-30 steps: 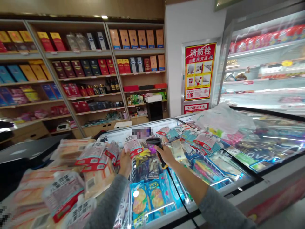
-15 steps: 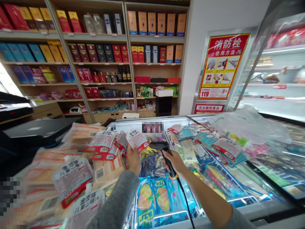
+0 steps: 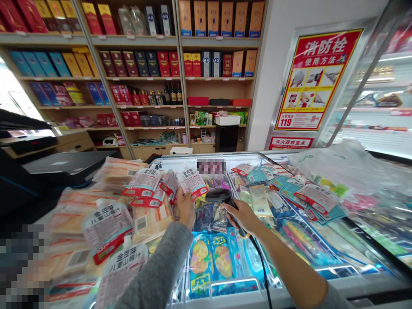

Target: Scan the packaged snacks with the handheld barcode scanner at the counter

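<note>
My left hand [image 3: 186,209] pinches the lower edge of a white and red juice pouch [image 3: 193,182], which is tilted up with its printed side facing me. In my right hand [image 3: 243,218] is a black barcode scanner [image 3: 236,216], fingers wrapped round its grip. The scanner's head points left towards the pouch without touching it, and its cord hangs down in front. Left of my left hand, several similar pouches [image 3: 107,227] lie on clear packs of a pale food [image 3: 151,221] with orange stripes.
Under my hands is a glass-topped freezer [image 3: 238,158] with wrapped ices [image 3: 222,257] in wire baskets. More pouches [image 3: 317,197] and a clear plastic bag [image 3: 337,165] lie on its right side. Shelves of boxes [image 3: 138,64] stand behind; a dark machine [image 3: 67,165] sits at left.
The whole view has shifted, so things appear further right and slightly higher. The scanner's head has turned a little in my right hand. My left hand still holds the pouch.
</note>
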A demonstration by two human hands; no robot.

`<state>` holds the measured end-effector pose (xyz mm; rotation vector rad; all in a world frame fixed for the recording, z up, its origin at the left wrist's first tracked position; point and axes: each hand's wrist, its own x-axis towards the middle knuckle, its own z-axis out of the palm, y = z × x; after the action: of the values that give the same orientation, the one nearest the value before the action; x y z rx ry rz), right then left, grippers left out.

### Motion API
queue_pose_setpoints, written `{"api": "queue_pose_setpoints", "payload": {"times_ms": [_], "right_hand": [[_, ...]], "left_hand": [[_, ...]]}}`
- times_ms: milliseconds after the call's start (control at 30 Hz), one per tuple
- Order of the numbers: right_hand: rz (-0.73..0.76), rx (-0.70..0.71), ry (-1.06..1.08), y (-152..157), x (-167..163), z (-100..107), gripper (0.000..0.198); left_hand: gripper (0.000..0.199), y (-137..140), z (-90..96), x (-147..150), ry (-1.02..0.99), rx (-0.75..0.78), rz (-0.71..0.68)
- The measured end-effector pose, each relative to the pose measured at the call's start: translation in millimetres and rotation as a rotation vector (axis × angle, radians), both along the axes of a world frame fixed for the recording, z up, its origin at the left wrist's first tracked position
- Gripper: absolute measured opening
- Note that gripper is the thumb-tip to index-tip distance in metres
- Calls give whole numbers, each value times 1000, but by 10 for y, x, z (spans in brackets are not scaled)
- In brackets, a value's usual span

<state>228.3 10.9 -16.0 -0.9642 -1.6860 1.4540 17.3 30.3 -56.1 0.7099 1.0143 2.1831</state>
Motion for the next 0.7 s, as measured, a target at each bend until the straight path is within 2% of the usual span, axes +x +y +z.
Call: {"api": "queue_pose_setpoints", "payload": {"times_ms": [100,267,433,700], "right_hand": [[-8,42,-33,-4,28,20,41],[10,41,-3,6,45,2,41],[1,61,-13,34,41,-26,40],[-25,94,-37,17,17,-22,38]], "left_hand": [[29,-10,25,15,-64,-17,-10],[31,-14,31,13,-62,-20,-18],[25,23,-31,-22,-11,11,-16],[24,96,-130,-91,-3,-45,-1]]}}
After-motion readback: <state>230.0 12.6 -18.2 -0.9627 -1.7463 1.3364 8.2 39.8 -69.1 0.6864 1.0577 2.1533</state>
